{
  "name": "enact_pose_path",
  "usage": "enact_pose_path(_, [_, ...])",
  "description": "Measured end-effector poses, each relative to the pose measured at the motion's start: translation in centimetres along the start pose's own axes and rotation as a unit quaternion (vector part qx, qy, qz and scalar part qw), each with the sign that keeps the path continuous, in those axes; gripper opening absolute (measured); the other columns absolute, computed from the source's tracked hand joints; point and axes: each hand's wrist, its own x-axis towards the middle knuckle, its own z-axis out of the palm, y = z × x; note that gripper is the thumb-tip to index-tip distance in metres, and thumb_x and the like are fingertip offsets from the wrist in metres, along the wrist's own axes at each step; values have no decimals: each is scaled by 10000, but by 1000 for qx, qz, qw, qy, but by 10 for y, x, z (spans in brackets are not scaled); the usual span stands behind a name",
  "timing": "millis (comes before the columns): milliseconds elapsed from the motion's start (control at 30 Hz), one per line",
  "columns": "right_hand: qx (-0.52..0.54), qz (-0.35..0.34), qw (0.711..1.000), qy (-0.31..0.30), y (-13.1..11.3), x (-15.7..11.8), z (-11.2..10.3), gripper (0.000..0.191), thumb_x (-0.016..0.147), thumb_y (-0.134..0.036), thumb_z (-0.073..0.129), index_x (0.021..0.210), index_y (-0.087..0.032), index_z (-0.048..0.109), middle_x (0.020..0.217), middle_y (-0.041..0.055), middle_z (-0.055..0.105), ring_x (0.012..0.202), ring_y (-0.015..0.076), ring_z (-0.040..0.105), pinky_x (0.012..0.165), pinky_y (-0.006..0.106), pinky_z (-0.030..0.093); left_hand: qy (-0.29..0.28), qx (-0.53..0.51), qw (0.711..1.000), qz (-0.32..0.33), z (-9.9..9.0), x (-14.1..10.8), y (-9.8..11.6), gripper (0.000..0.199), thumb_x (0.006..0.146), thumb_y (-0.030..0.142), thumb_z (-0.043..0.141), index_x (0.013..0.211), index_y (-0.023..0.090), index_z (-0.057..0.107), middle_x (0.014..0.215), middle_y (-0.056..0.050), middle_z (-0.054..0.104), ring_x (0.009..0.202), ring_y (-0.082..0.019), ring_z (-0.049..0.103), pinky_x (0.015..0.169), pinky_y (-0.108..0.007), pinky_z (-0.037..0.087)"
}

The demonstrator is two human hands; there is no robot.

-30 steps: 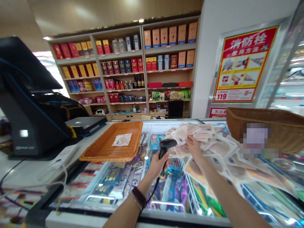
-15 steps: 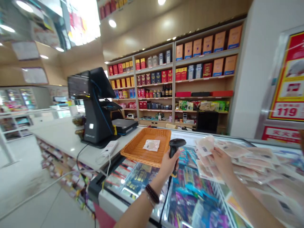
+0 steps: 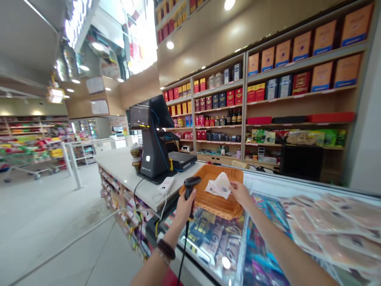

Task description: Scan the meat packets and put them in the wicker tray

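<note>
My left hand (image 3: 185, 204) is wrapped round the grip of a black barcode scanner (image 3: 192, 183), whose cable hangs down in front of the freezer. Over the orange wicker basket (image 3: 235, 208), my right hand (image 3: 240, 194) pinches the edge of a clear plastic packet (image 3: 222, 183) with a pale, flat content I cannot make out. Another such packet (image 3: 210, 188) lies in the basket, partly behind the held one. At the right, several similar flat packets (image 3: 330, 216) are heaped on the freezer's glass top.
A black point-of-sale terminal (image 3: 151, 147) stands on the white counter (image 3: 119, 161) at the left, with a white power strip (image 3: 166, 185) near it. Blue wrapped goods (image 3: 272, 214) show through the freezer glass. Stocked shelves (image 3: 218, 107) line the back wall.
My right hand has carried a packet from the heap leftward to over the basket. My left hand still holds the scanner, now at the basket's left side. The view has turned left.
</note>
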Motion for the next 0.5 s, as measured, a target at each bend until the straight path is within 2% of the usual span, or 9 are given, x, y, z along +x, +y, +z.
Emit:
enact_pose_path(100, [17,32,998,-48,-2,-1,33,294,724,-143,730,983,-254,815,795,36,810,832,281,833,810,443,708,37,14,999,4,-18,7,-2,778,641,953,796,775,227,550,545,55,532,414,-94,458,415,-224,372])
enact_pose_path(167, [-22,15,999,-41,1,-2,43,396,685,-81,674,1023,-236,808,933,62,839,990,284,835,967,482,680,52,19,998,4,-27,8,-3,768,648,950,786,752,230,541,523,63,507,409,-91,443,415,-222,369])
enact_pose_path(233, [-84,-26,996,-24,4,-4,44,463,668,-45,622,1050,-227,809,1104,93,845,1161,288,800,1138,513,597,62,17,998,5,-32,6,-4,752,649,934,791,738,230,540,514,70,488,402,-86,433,416,-220,365])
enact_pose_path(300, [-127,-76,989,-16,5,-5,36,492,684,-35,587,1074,-228,816,1222,109,825,1259,294,758,1229,524,522,67,17,998,-1,-33,3,-4,745,633,920,806,732,231,542,506,71,482,397,-86,429,411,-220,359])
enact_pose_path(367, [-150,-114,982,-8,6,-7,21,506,714,-41,564,1102,-237,821,1251,107,810,1289,293,735,1255,523,492,70,15,997,-14,-29,-2,-3,747,615,918,816,740,234,542,502,70,486,397,-91,431,403,-221,359])
enact_pose_path(500, [-202,-127,970,37,11,-15,-30,463,795,-99,542,1133,-250,820,1250,99,793,1277,288,719,1232,505,507,32,-10,999,-26,-5,-14,5,757,611,918,824,719,230,530,516,59,512,408,-83,442,413,-215,374])
